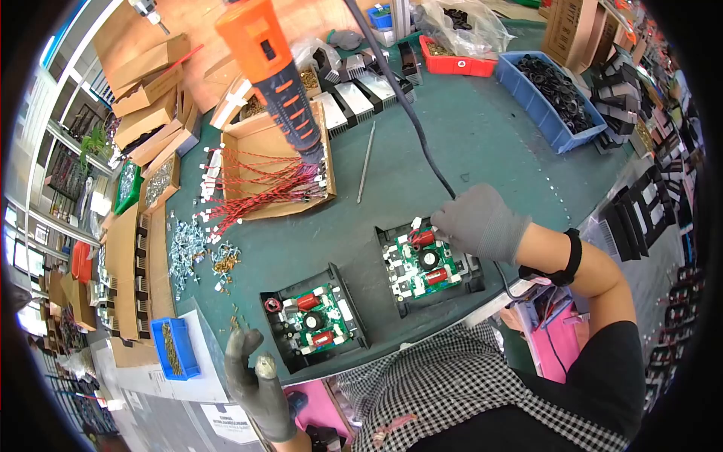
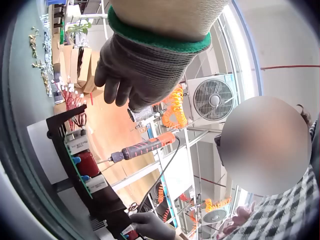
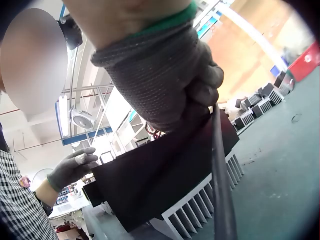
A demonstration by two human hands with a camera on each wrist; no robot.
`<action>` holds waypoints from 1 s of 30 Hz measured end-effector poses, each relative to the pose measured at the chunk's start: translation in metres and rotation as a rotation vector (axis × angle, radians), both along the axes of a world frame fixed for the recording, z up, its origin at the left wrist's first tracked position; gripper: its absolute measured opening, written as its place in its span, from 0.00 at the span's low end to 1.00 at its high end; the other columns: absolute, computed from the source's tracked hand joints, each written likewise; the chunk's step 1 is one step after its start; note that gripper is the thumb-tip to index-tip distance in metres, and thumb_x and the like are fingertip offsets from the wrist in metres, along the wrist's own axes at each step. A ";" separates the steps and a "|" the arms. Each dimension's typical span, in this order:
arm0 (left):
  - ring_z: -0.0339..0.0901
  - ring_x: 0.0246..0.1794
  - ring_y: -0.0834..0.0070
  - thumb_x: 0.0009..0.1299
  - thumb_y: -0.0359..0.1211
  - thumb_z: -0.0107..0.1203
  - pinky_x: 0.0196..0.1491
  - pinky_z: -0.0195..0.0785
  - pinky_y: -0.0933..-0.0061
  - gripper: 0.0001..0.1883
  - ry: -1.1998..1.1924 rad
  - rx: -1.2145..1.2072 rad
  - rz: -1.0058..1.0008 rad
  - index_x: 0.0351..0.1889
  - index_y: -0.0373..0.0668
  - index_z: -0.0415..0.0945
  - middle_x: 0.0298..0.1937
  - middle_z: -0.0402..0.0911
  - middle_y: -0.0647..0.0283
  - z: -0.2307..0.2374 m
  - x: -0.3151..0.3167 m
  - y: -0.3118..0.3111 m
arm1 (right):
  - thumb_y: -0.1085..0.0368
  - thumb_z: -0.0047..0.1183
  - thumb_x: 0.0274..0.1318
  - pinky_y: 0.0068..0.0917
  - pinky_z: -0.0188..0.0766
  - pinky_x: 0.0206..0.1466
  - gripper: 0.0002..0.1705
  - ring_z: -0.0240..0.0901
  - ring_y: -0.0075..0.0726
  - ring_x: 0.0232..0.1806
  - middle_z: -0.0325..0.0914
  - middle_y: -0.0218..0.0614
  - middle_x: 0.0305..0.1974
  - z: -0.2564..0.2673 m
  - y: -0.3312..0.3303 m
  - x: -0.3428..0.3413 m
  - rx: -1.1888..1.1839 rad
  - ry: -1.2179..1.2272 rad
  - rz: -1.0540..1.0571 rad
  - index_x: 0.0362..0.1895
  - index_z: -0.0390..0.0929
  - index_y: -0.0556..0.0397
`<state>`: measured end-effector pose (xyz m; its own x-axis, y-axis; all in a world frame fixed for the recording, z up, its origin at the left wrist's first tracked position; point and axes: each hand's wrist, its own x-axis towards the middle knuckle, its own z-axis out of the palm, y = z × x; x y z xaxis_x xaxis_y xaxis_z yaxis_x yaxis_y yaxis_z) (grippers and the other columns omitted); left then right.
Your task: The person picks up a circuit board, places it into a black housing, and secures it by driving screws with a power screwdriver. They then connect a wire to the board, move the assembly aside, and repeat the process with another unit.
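Two black housings with green circuit boards lie side by side near the table's front edge: the left housing and the right housing. My gloved right hand grips the upper right edge of the right housing; in the right wrist view the curled fingers of that hand are at the top edge of the black housing, with silver heatsink fins below. My gloved left hand is held beside the left housing, empty, fingers relaxed and thumb apart. In the left wrist view, the left hand hangs above the board.
An orange electric screwdriver hangs over a cardboard box of red wires. A black cable runs down beside the right hand. Loose screws lie left; a metal rod lies mid-table. A blue bin holds black parts.
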<state>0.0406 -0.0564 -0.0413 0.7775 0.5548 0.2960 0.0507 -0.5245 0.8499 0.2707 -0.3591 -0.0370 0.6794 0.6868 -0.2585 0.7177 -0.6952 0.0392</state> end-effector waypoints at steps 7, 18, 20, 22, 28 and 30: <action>0.76 0.47 0.64 0.70 0.55 0.55 0.51 0.68 0.63 0.35 0.119 0.148 0.049 0.62 0.34 0.69 0.45 0.77 0.54 -0.022 -0.017 0.023 | 0.56 0.51 0.60 0.45 0.73 0.46 0.28 0.79 0.55 0.41 0.81 0.48 0.43 0.030 -0.014 -0.017 0.271 0.173 -0.398 0.61 0.68 0.56; 0.72 0.51 0.53 0.73 0.43 0.51 0.55 0.64 0.59 0.31 0.372 0.192 -0.126 0.69 0.36 0.60 0.51 0.70 0.50 -0.043 -0.020 -0.007 | 0.60 0.46 0.61 0.47 0.70 0.52 0.29 0.76 0.61 0.46 0.78 0.56 0.42 -0.007 -0.001 -0.021 0.458 0.277 -0.449 0.65 0.63 0.58; 0.72 0.51 0.52 0.73 0.44 0.51 0.54 0.64 0.58 0.31 0.368 0.221 -0.134 0.69 0.37 0.60 0.50 0.70 0.50 -0.043 -0.021 -0.008 | 0.59 0.48 0.60 0.45 0.71 0.50 0.31 0.76 0.58 0.43 0.78 0.54 0.41 0.006 0.003 -0.023 0.435 0.284 -0.481 0.66 0.61 0.56; 0.72 0.49 0.51 0.73 0.45 0.51 0.53 0.65 0.58 0.32 0.343 0.228 -0.194 0.69 0.35 0.60 0.49 0.70 0.48 -0.041 -0.022 -0.003 | 0.57 0.52 0.59 0.40 0.73 0.48 0.35 0.78 0.53 0.40 0.78 0.51 0.40 0.020 0.005 -0.021 0.479 0.258 -0.493 0.68 0.59 0.55; 0.75 0.50 0.58 0.75 0.52 0.47 0.54 0.67 0.62 0.34 0.225 0.013 -0.411 0.66 0.30 0.64 0.52 0.75 0.48 -0.029 -0.024 0.032 | 0.49 0.68 0.49 0.38 0.72 0.55 0.56 0.75 0.41 0.54 0.71 0.45 0.57 0.048 0.068 0.015 1.120 -0.107 -0.075 0.74 0.49 0.53; 0.76 0.51 0.58 0.75 0.47 0.50 0.56 0.67 0.64 0.31 0.216 -0.044 -0.396 0.65 0.30 0.65 0.51 0.77 0.48 -0.027 -0.021 0.046 | 0.49 0.72 0.44 0.41 0.72 0.54 0.57 0.75 0.44 0.55 0.74 0.45 0.53 0.055 0.115 0.029 1.414 0.001 0.148 0.73 0.52 0.52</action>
